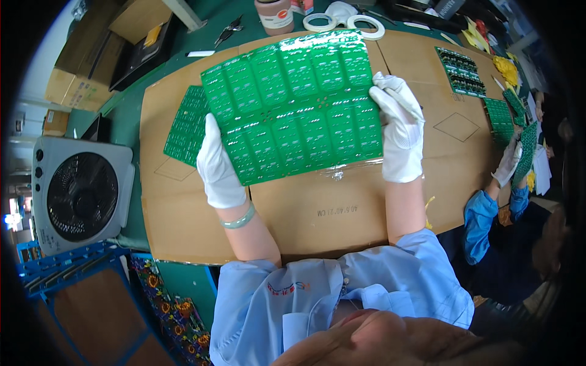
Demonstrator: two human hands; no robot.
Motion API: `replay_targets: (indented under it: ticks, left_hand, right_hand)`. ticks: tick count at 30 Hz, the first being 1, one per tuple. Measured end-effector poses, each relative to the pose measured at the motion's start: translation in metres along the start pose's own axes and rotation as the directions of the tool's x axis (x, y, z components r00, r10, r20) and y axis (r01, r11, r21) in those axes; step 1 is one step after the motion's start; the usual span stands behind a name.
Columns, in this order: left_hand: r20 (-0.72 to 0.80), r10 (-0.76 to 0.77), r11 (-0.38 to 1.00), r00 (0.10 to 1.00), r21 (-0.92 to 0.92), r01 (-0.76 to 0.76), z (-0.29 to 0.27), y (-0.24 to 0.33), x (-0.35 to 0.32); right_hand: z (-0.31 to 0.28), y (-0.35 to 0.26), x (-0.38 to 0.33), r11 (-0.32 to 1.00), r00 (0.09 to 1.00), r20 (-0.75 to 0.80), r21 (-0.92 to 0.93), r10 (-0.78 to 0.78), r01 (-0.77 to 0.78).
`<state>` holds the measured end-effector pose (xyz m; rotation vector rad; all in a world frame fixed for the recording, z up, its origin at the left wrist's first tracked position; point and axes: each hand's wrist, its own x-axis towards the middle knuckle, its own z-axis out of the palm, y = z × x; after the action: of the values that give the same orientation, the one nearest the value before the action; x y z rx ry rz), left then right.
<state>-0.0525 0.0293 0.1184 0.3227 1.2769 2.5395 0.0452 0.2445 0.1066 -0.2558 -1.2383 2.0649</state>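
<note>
A large green circuit board panel (299, 110), marked off into repeated rectangular sections, is held up over the cardboard-covered table. My left hand (218, 168), in a white glove, grips its left edge with the thumb along the front. At the right edge my right hand (400, 125), gloved in white too, is closed on the panel; its fingers behind the board are partly hidden. Another green circuit board (185, 125) lies on the cardboard behind my left hand, partly covered by the held panel. Light glares off the panel's top edge.
Flattened cardboard (342, 226) covers the table. A box fan (82, 189) stands at the left. White tape rolls (366, 26), a pink bottle (274, 15) and pliers (229, 29) sit at the back. At right, a co-worker's gloved hand (508, 163) holds a green board near a populated board (461, 72).
</note>
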Motion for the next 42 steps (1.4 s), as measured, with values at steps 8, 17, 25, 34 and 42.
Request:
replay_targets:
  ticks: [8, 17, 25, 34, 42]
  left_hand:
    - [-0.009, -0.025, 0.998, 1.0, -0.065, 0.024, -0.005, 0.004, 0.002]
    - [0.012, 0.041, 0.999, 0.999, 0.0, -0.041, -0.008, 0.007, -0.002]
    - [0.014, 0.07, 0.995, 0.997, -0.076, -0.069, -0.008, 0.006, -0.004]
    - [0.003, 0.054, 0.988, 0.999, -0.142, -0.053, 0.0, 0.009, -0.007]
    - [0.027, 0.077, 0.982, 0.997, -0.173, -0.071, -0.002, 0.011, -0.009]
  right_hand:
    - [0.007, -0.011, -0.007, 0.98, 0.991, -0.019, -0.147, 0.131, -0.132]
    - [0.01, -0.003, -0.01, 0.996, 0.998, -0.025, -0.063, 0.064, -0.065]
    - [0.01, -0.01, -0.012, 0.993, 1.0, -0.012, -0.121, 0.004, -0.006]
    - [0.002, -0.014, -0.011, 0.984, 0.999, 0.04, -0.176, -0.034, 0.04]
    - [0.002, -0.013, -0.012, 0.998, 0.998, 0.063, -0.055, -0.023, 0.026]
